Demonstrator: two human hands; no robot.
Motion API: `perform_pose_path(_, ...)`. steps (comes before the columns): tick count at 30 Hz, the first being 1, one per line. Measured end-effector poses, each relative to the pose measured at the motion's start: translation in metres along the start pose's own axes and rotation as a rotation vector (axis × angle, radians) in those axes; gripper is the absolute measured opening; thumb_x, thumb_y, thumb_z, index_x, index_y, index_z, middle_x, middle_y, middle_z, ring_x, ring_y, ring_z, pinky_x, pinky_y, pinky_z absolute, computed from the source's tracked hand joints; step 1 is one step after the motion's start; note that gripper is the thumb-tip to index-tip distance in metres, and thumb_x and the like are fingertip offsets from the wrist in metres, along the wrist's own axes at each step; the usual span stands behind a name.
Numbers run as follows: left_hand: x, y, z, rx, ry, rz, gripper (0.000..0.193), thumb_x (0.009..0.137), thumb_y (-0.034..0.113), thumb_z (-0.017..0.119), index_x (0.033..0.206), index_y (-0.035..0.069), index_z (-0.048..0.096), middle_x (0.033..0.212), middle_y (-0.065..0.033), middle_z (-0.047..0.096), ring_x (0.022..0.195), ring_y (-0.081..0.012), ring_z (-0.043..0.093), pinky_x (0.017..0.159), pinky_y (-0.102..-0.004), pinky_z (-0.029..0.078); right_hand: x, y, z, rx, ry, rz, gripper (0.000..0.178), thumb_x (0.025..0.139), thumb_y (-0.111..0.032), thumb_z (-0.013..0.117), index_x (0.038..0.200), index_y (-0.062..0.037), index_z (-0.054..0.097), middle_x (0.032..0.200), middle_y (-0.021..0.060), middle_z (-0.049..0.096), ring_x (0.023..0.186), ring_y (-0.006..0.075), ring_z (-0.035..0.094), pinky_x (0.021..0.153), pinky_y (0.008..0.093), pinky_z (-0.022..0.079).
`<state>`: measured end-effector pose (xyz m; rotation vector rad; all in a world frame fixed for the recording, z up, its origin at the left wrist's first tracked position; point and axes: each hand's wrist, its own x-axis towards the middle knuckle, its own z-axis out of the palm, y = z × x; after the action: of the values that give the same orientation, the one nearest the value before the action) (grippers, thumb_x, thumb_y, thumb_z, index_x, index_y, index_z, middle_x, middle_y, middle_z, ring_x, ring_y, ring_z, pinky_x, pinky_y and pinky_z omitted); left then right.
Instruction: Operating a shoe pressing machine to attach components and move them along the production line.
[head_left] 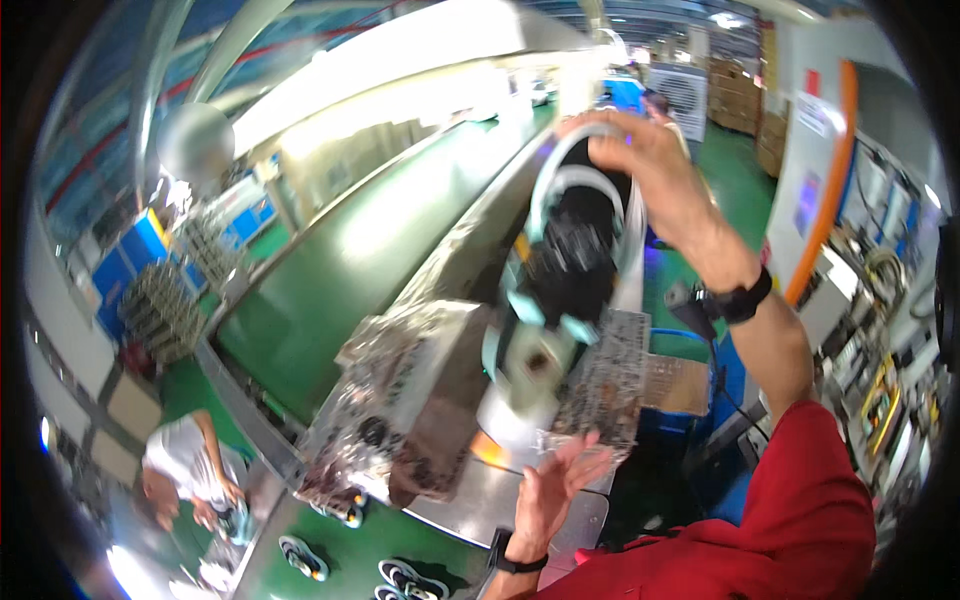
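My right hand (655, 170) is raised ahead of me and closed around the upper end of a sneaker (575, 230). The sneaker is smeared by motion and hangs tilted, with a black upper and a pale teal and white sole edge. A pale block with a dark hole (538, 365) shows at its lower end; whether it is a last inside the shoe I cannot tell. Lower down, my left hand (560, 485) has its fingers spread, with nothing in it. It is just below the sneaker, over the metal worktop (480, 512).
Crinkled clear plastic (400, 400) covers a surface left of the sneaker. Beyond runs a long green conveyor (340, 290). Several sneakers (410, 578) lie at the bottom. A co-worker (190, 460) is at lower left. To the right are cardboard (673, 385) and equipment with hoses (885, 270).
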<state>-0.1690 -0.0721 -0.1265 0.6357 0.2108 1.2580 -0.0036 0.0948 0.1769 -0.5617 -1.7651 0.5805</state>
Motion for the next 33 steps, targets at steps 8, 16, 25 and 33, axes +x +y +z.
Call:
perform_pose_path(8, 0.082, -0.136, 0.151, -0.156, -0.319, -0.494, 0.079, 0.093, 0.061, 0.038, 0.138, -0.003, 0.039, 0.128, -0.0312, 0.050, 0.110, -0.0425, 0.057, 0.093, -0.0508, 0.050, -0.241, -0.014, -0.191, -0.051, 0.258, 0.475, 0.035, 0.089, -0.018, 0.062, 0.119, -0.0001, 0.061, 0.104, 0.0114, 0.068, 0.095, 0.0164, 0.063, 0.085, 0.0317, 0.049)
perform_pose_path(16, 0.083, -0.333, 0.289, 0.409, -0.313, -0.389, 0.041, 0.100, 0.023, 0.047, 0.134, -0.001, 0.046, 0.123, -0.0119, 0.056, 0.111, -0.0208, 0.056, 0.098, -0.0349, 0.045, -0.472, -0.092, -0.288, -0.040, 0.858, 0.521, 0.081, 0.071, -0.024, 0.078, 0.139, -0.0014, 0.040, 0.118, 0.0137, 0.057, 0.105, 0.0174, 0.056, 0.093, 0.0309, 0.047)
perform_pose_path(25, 0.103, -0.589, 0.365, 0.780, -0.792, -0.712, 0.054, 0.096, 0.035, 0.058, 0.128, -0.007, 0.048, 0.110, -0.0085, 0.060, 0.096, -0.0156, 0.055, 0.086, -0.0298, 0.045, -0.654, -0.172, -0.403, -0.404, 1.641, 0.617, 0.063, 0.066, -0.013, 0.077, 0.124, -0.0015, 0.056, 0.107, 0.0074, 0.063, 0.095, 0.0138, 0.059, 0.085, 0.0279, 0.049)
perform_pose_path(33, 0.174, -0.830, 0.402, 1.389, -0.832, -0.391, 0.067, 0.077, 0.039, 0.074, 0.113, -0.012, 0.052, 0.115, -0.0328, 0.058, 0.109, -0.0428, 0.058, 0.092, -0.0445, 0.045, -0.727, -0.237, -0.423, -0.928, 1.890, 0.685, 0.061, 0.069, -0.016, 0.073, 0.124, 0.0020, 0.053, 0.112, 0.0073, 0.060, 0.100, 0.0158, 0.057, 0.092, 0.0285, 0.044)
